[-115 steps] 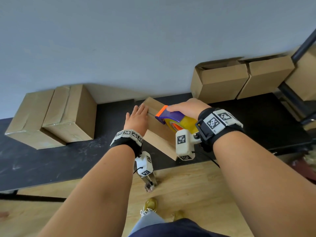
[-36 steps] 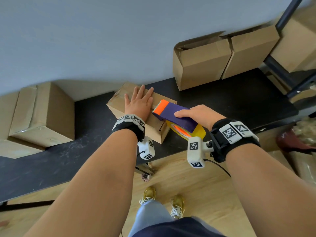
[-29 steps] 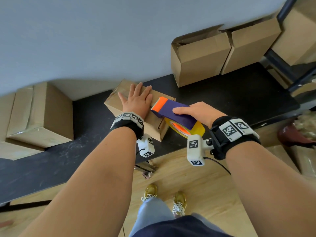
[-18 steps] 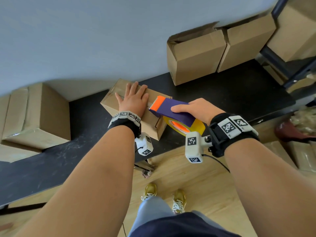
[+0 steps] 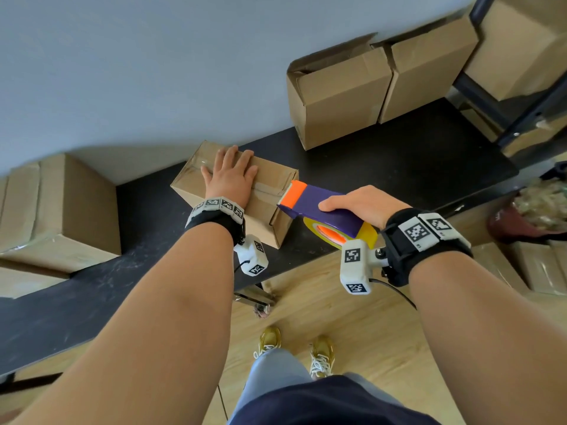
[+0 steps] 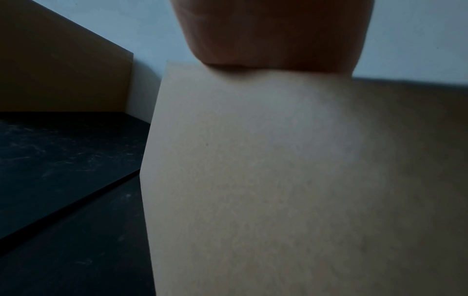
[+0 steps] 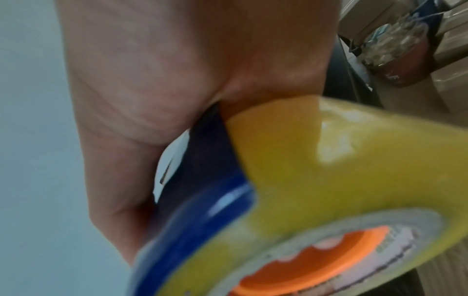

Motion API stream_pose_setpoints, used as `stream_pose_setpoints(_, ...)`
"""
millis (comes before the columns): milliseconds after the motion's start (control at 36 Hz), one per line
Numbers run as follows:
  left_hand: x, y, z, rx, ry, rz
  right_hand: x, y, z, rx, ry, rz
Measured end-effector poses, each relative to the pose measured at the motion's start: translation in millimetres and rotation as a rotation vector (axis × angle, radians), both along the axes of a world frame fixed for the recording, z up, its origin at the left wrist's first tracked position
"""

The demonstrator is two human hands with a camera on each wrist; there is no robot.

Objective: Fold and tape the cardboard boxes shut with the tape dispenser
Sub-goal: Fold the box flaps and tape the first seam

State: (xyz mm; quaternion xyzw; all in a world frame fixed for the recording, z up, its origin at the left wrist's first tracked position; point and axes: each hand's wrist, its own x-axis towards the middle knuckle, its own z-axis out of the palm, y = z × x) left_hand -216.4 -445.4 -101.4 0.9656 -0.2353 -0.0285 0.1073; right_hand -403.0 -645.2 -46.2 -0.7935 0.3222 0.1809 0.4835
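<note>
On the black table (image 5: 399, 167) against the wall we see two open cardboard boxes (image 5: 343, 96) at the back right, two taped boxes (image 5: 55, 210) at the left, and a smaller box (image 5: 270, 185) at the front edge. Our left hand (image 5: 228, 176) lies flat, fingers spread, on that small box. Our right hand (image 5: 365, 204) grips the tape dispenser (image 5: 322, 207), its orange tip just beside the box's right end.

No words, brands or numbers can be read; the wrist bands (image 5: 426, 230) carry only black-and-white square marker patterns.
</note>
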Motion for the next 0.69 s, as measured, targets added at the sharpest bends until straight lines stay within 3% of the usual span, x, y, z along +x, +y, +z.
stream_pose_setpoints(222, -4.6, 0.0, 1.9, -0.020, 0.025, 0.053, 0.1, 16.0, -13.6, -0.054, 0.037, 0.048)
stream_pose_setpoints(417, -6.6, 31.9, -2.7, -0.200, -0.026, 0.411, 3.3, 15.8, -11.1, -0.087, 0.047, 0.080)
stream_pose_setpoints(556, -10.9, 33.5, -9.6, 0.003, 0.013, 0.310, 4.4, 20.4, -12.8, -0.078, 0.059, 0.068)
stream_pose_setpoints(694, -12.3, 30.8, -6.5, 0.005, 0.039, 0.329, 4.3, 21.7, -17.0, -0.071, 0.075, 0.057)
